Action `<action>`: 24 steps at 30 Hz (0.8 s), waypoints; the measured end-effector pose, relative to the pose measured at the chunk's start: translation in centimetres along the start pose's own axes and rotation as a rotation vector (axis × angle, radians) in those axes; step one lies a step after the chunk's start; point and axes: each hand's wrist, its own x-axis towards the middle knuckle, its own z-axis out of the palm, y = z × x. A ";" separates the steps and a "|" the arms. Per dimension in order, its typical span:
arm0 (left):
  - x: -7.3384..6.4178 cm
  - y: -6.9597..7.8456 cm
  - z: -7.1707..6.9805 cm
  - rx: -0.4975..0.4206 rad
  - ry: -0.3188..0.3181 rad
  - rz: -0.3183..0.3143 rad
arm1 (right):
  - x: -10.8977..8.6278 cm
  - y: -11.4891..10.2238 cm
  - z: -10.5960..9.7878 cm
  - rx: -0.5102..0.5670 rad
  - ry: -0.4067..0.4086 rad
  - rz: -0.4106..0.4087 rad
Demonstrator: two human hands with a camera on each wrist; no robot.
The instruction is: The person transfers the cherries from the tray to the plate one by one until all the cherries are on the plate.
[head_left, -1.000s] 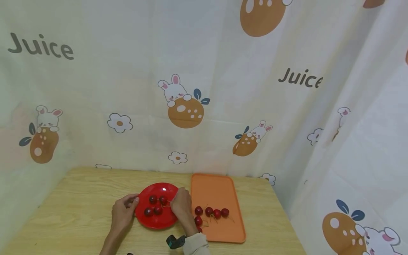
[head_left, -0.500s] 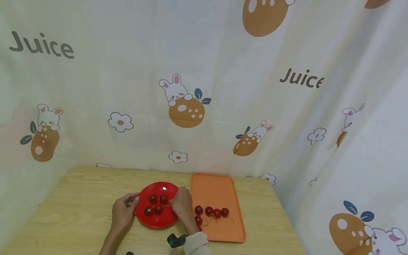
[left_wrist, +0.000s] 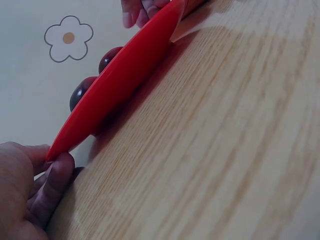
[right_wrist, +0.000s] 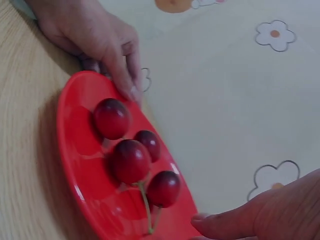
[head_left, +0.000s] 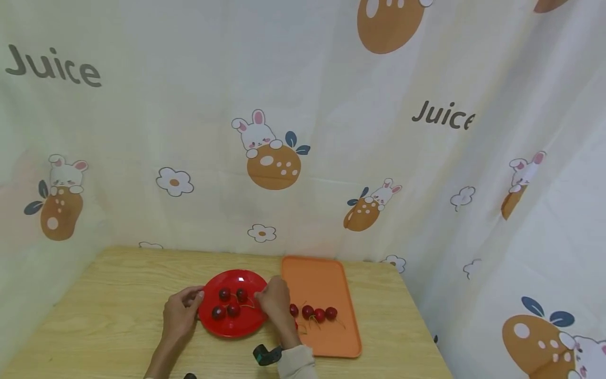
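Note:
A red plate (head_left: 235, 328) rests on the table with several dark red cherries (head_left: 232, 309) on it, some with green stems. My left hand (head_left: 180, 313) pinches the plate's left rim, thumb above and fingers below, as the left wrist view shows. At the right rim is my right hand (head_left: 276, 301). Its thumb (right_wrist: 227, 221) lies over the rim in the right wrist view, apart from the nearest stem; most of its other fingers are out of sight there, so whether it grips the rim cannot be told.
An orange tray (head_left: 310, 276) lies right of the plate, with more cherries (head_left: 319, 315) in a row; the right forearm partly covers those on its left. The wooden table (head_left: 137, 295) meets a printed curtain (head_left: 203, 131) at the back and sides.
My right hand has shifted slightly right, and its forearm now covers more of the tray's left cherries. My left hand keeps hold of the plate. The head view has shifted slightly.

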 end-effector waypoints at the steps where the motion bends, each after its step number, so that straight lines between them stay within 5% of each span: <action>1: 0.0 0.0 0.0 -0.002 -0.003 -0.004 | 0.1 0.1 -0.3 0.004 -0.006 -0.002; 7: 0.0 0.0 -0.1 -0.004 -0.027 -0.038 | 0.0 1.3 -2.1 0.092 -0.008 -0.071; 12: -0.1 0.1 -0.1 -0.010 -0.038 -0.049 | -2.3 -1.3 -6.5 0.154 0.012 -0.083; 16: -0.2 0.2 -0.2 -0.002 -0.038 -0.043 | -3.9 -3.3 -9.8 0.247 -0.021 -0.013; 24: -0.4 0.3 0.0 -0.011 -0.026 -0.042 | -3.8 -1.4 -12.4 0.407 -0.075 0.112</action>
